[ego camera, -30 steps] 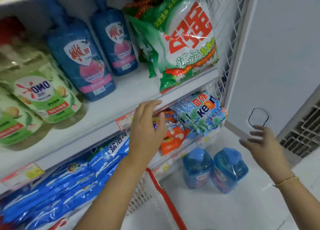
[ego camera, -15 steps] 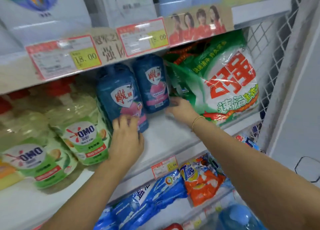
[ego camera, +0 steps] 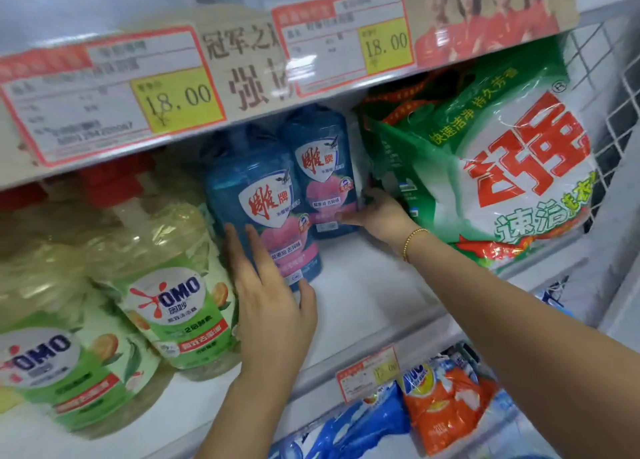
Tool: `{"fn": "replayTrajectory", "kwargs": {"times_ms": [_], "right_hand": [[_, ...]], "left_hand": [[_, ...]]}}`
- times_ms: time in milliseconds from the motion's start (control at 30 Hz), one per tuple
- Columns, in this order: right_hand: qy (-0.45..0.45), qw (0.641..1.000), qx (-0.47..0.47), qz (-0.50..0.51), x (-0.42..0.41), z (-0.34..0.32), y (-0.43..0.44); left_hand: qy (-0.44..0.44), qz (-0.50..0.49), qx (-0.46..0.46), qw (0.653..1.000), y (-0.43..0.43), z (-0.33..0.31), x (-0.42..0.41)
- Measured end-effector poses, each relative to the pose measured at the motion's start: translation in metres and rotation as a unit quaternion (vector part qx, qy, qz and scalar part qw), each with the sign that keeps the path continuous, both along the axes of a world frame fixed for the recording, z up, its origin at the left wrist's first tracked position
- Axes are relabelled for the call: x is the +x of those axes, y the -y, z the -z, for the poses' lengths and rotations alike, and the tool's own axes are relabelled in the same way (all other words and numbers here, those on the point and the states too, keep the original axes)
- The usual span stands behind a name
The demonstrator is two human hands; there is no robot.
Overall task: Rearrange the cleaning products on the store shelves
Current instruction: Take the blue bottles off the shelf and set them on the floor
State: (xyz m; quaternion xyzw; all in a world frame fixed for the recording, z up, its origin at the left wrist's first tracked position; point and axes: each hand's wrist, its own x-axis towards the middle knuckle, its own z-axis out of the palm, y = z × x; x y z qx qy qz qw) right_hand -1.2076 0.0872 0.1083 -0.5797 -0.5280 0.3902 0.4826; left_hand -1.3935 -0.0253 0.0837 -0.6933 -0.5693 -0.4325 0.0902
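Two blue detergent bottles with pink labels stand side by side on the white shelf (ego camera: 367, 285). My left hand (ego camera: 273, 309) holds the base of the front blue bottle (ego camera: 256, 188), with fingers up its left front and the thumb at its lower right. My right hand (ego camera: 377, 216), with a gold bracelet at the wrist, grips the lower right side of the rear blue bottle (ego camera: 322, 167), its thumb across the label. Both bottles are upright.
A large green-and-white powder bag (ego camera: 502, 167) leans right of my right hand against a wire mesh side (ego camera: 616, 88). Green OMO bottles (ego camera: 173, 306) crowd the shelf's left. Price tags (ego camera: 114, 98) hang overhead. Orange (ego camera: 443, 403) and blue (ego camera: 346, 431) bags lie below.
My view has risen from the floor and lower shelf to the middle shelf. Both hands have come up onto the two blue bottles, and my right hand has closed further round the rear one.
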Motion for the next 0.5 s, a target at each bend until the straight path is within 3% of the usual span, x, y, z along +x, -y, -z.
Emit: {"fn": "replayTrajectory", "kwargs": {"times_ms": [300,500], "right_hand": [[-0.021,0.999,0.031,0.006,-0.013,-0.014,-0.005],[-0.098,0.995,0.007,-0.026,-0.016,-0.006,0.005]], "left_hand": [[-0.021,0.002,-0.006,1.000,0.001,0.001,0.001],[-0.049,-0.010,-0.056,0.997,0.009,0.001,0.002]]}}
